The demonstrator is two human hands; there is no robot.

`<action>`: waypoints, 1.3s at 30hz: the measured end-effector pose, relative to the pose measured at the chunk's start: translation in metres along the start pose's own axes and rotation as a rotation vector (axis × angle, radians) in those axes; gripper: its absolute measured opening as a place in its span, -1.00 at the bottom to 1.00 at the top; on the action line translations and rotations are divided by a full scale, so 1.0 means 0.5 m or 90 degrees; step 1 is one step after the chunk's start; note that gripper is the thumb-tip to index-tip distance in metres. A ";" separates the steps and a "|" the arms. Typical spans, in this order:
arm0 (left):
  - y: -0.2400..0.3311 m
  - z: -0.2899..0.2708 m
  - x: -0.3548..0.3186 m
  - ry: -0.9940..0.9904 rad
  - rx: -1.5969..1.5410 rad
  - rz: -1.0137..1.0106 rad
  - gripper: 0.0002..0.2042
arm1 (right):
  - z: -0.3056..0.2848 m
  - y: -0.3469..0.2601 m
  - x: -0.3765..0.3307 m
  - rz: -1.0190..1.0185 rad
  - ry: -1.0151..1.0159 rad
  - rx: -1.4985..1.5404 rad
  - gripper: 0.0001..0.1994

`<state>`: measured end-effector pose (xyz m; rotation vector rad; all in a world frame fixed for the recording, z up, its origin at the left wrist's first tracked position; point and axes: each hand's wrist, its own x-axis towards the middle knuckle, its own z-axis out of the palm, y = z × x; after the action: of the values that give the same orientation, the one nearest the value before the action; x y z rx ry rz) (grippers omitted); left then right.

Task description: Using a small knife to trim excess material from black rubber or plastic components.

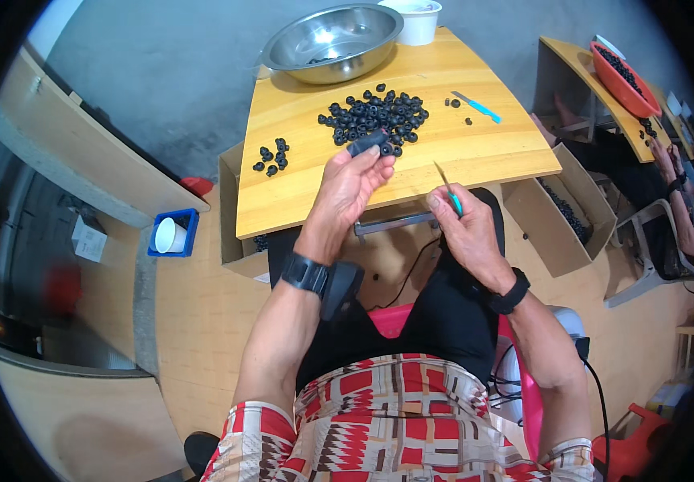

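My left hand (355, 178) is raised at the table's near edge, with a dark covering on a finger. Its thumb and fingertips are pinched together at a small black round part (386, 150) with a hole in it. In my right hand (467, 229), to the right and a little nearer to me, is a small knife (455, 202) with a teal handle. Its thin blade points up and to the left, apart from the left hand. Just beyond my left hand lies a pile of similar black parts (363, 116). A smaller group (272, 157) sits at the left of the table.
The yellow wooden table (475, 153) bears a steel basin (335, 44), a white tub (418, 22) and another blue-handled knife (479, 107). Cardboard boxes (560, 221) flank it. At right, another person's hands (668, 161) work near a red basin (624, 84).
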<state>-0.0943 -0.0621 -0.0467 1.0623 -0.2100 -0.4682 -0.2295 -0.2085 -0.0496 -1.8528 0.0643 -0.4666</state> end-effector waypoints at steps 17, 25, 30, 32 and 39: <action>-0.068 0.028 -0.117 -0.223 -0.359 -0.127 -0.71 | -0.013 -0.010 0.004 -0.350 0.024 -0.429 -0.82; -0.068 0.031 -0.124 -0.228 -0.399 -0.157 -0.66 | -0.016 -0.013 0.001 -0.336 0.018 -0.443 -0.82; -0.068 0.032 -0.129 -0.224 -0.359 -0.143 -0.72 | -0.016 -0.012 0.002 -0.331 0.013 -0.450 -0.83; -0.062 0.029 -0.131 -0.226 -0.353 -0.132 -0.73 | -0.012 -0.020 0.002 -0.324 -0.009 -0.439 -0.83; -0.053 0.025 -0.134 -0.213 -0.275 -0.103 -0.73 | -0.018 -0.008 0.003 -0.298 -0.044 -0.438 -0.89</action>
<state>-0.1652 -0.0511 -0.0600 0.5757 -0.3040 -0.7987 -0.2319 -0.2160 -0.0431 -2.5718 -0.2968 -0.7689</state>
